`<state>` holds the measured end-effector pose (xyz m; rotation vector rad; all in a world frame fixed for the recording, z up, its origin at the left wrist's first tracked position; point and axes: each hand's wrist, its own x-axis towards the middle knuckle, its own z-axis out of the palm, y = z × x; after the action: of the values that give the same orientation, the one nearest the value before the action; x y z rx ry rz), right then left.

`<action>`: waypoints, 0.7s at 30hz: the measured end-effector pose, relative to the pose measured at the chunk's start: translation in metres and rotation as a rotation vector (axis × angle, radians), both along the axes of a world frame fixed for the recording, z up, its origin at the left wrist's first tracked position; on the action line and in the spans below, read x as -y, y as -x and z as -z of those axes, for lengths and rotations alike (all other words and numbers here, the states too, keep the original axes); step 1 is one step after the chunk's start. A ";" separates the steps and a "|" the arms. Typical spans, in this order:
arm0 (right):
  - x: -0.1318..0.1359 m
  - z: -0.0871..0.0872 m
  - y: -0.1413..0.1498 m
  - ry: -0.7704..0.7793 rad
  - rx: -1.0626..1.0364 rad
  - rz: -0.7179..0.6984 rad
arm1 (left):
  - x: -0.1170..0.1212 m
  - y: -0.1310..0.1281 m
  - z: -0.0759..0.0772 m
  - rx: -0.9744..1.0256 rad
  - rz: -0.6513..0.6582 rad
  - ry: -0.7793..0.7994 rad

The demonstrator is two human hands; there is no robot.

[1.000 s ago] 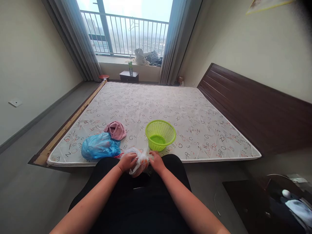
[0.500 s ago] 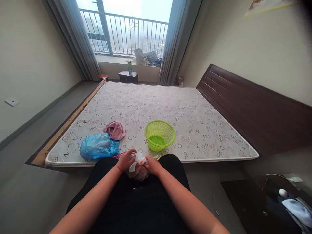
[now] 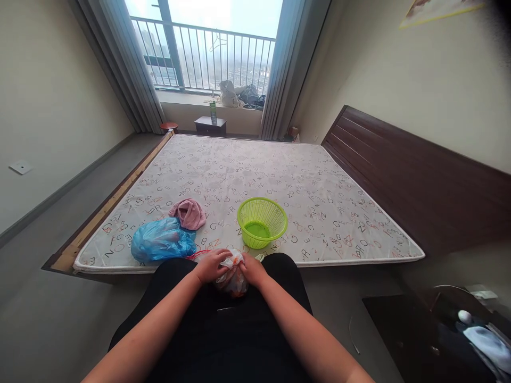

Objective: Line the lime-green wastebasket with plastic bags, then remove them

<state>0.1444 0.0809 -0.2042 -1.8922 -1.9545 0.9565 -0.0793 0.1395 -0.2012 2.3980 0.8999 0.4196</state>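
Note:
A thin, whitish see-through plastic bag (image 3: 232,283) with orange print and reddish contents rests in my lap. My left hand (image 3: 212,265) grips its gathered top from the left, fingers curled over it. From the other side my right hand (image 3: 254,269) pinches the same top. What lies inside the bag cannot be made out. Just beyond my hands a green plastic basket (image 3: 262,242) stands upright on the mattress (image 3: 335,213). To the left lie a blue plastic bag (image 3: 162,240), full and with red ties, and a crumpled pink cloth (image 3: 189,214) touching it.
A dark wooden headboard (image 3: 407,154) rises along the right. Past the mattress stand a small nightstand (image 3: 205,126) with a green bottle (image 3: 213,111) and a red stool (image 3: 169,126). At lower right is a dark low table (image 3: 403,330) holding a white cloth (image 3: 489,343).
My left hand has shifted a little to the right and lies flatter over the bag's top. The bag has moved slightly right; its gathered top is turned differently.

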 end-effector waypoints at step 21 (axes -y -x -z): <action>-0.002 0.013 -0.002 0.073 0.026 -0.027 | -0.001 -0.002 0.010 -0.074 -0.054 -0.040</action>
<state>0.1461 0.0824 -0.2172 -1.9315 -1.9909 1.0296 -0.0774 0.1405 -0.2111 2.4437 0.9995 0.3748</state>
